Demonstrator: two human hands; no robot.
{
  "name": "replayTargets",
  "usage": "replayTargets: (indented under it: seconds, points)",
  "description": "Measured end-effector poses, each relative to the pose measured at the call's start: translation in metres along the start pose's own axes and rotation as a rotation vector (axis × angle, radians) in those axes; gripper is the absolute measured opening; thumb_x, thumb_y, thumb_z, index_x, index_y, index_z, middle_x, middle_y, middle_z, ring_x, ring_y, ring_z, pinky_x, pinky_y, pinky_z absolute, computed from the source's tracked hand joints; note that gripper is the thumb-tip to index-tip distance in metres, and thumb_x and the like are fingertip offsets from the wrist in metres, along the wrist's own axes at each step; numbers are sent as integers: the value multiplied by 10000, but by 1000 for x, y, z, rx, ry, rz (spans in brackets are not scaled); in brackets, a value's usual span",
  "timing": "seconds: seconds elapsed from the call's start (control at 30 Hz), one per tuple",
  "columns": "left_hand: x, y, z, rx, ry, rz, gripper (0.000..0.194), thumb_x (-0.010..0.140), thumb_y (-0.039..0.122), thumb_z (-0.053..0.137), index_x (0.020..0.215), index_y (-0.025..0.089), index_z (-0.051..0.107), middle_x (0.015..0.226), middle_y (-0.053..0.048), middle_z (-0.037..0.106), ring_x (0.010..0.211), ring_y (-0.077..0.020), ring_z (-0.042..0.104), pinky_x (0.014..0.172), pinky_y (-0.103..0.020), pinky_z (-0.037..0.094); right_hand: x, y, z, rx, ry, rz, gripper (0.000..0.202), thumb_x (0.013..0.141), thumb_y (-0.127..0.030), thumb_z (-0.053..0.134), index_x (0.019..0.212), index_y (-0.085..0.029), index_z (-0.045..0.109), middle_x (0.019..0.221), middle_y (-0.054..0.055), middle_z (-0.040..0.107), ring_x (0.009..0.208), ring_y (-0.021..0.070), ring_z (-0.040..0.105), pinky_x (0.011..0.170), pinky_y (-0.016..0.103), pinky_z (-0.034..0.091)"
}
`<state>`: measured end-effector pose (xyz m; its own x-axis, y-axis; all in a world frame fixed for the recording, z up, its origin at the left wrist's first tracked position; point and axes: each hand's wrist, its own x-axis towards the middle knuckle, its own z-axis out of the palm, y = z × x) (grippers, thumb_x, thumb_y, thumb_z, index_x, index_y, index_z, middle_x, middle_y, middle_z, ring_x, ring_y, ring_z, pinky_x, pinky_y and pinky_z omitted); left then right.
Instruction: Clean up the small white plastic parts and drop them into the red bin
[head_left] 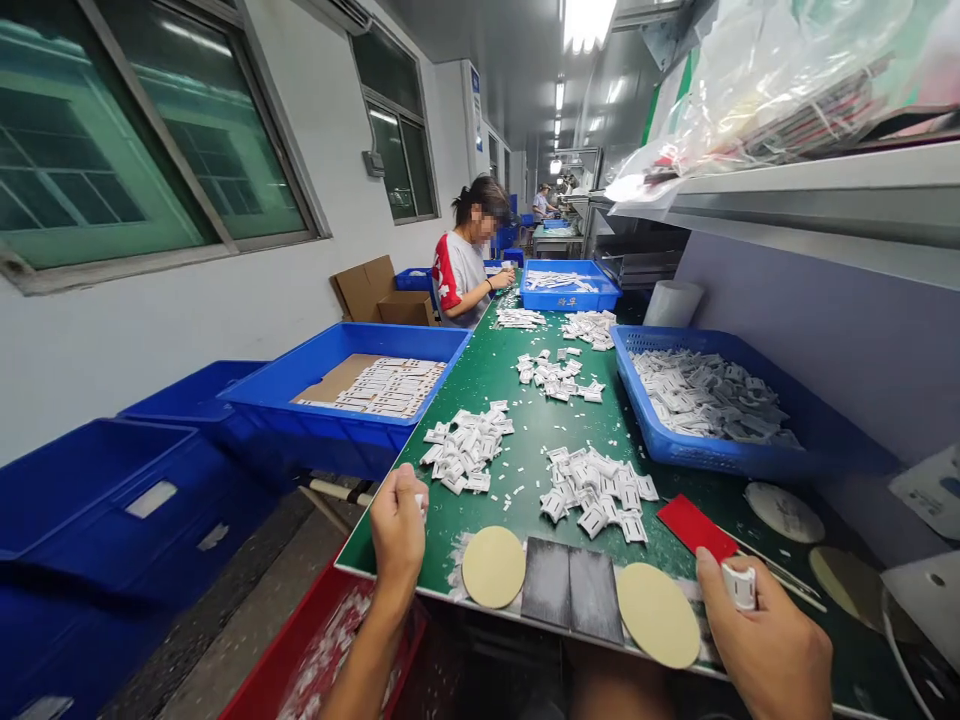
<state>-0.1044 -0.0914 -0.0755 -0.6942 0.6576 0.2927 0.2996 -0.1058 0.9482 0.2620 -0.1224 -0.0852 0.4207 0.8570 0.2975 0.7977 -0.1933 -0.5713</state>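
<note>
My left hand (397,530) rests at the near left edge of the green table (517,400), closed on a small white plastic part that shows at its fingertips. My right hand (772,650) is at the near right edge and pinches another small white plastic part (741,585). Between my hands lie two tan sanding discs (493,567) (658,612) and two dark grey abrasive sheets (570,582). Just beyond them sit two heaps of white plastic parts (463,450) (596,490). A red card (696,527) lies beside my right hand.
A blue basket of white parts (712,400) stands on the right, a blue bin with cardboard and sorted parts (352,390) on the left. Blue crates (97,510) and a red bin (300,650) sit beside the table. A seated person (465,265) works farther down.
</note>
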Motion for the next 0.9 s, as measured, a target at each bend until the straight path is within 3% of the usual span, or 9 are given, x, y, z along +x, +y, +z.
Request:
replayTargets:
  seconds: [0.13, 0.33, 0.5, 0.6, 0.7, 0.9]
  points:
    - [-2, 4, -1, -111, -75, -85, 412, 882, 553, 509, 695, 186, 478, 574, 41, 506, 411, -71, 390, 383, -185, 313, 2, 4, 2, -17, -8, -20, 392, 787, -651, 514, 759, -264, 568, 542, -11, 538, 523, 181, 487, 550, 271, 365]
    - [0, 2, -3, -145, -93, -84, 412, 850, 538, 569, 1026, 171, 634, 753, -11, 656, 417, -67, 423, 383, -190, 343, 0, -4, 1, -20, 16, -26, 421, 784, -664, 502, 745, -253, 581, 529, 2, 547, 519, 193, 518, 550, 277, 378]
    - [3, -1, -3, -62, -103, -26, 417, 841, 536, 582, 1004, 165, 680, 761, -24, 659, 485, -97, 485, 465, -215, 389, -2, -6, -1, -43, 39, -81, 423, 804, -646, 498, 746, -240, 601, 546, 15, 576, 511, 196, 522, 541, 282, 380]
    - [3, 0, -3, -9, -54, 20, 390, 813, 502, 632, 1022, 176, 674, 847, -44, 681, 658, -151, 596, 608, -244, 472, -2, -6, -1, 3, 57, -114, 416, 835, -618, 509, 775, -223, 625, 568, 11, 589, 521, 176, 526, 557, 271, 390]
    - [2, 0, -3, 13, -6, 59, 362, 804, 456, 648, 1043, 184, 657, 919, -58, 682, 810, -188, 635, 734, -278, 498, -4, -10, -3, 89, 110, -139, 427, 839, -607, 542, 851, -199, 669, 658, 19, 641, 563, 156, 550, 608, 257, 413]
    - [1, 1, -2, -5, 5, 72, 390, 793, 287, 643, 1168, 202, 574, 1008, -47, 630, 807, -148, 615, 750, -257, 494, -23, -38, -30, 246, 183, -179, 493, 828, -551, 600, 1135, -174, 679, 767, 31, 649, 562, 123, 502, 609, 248, 414]
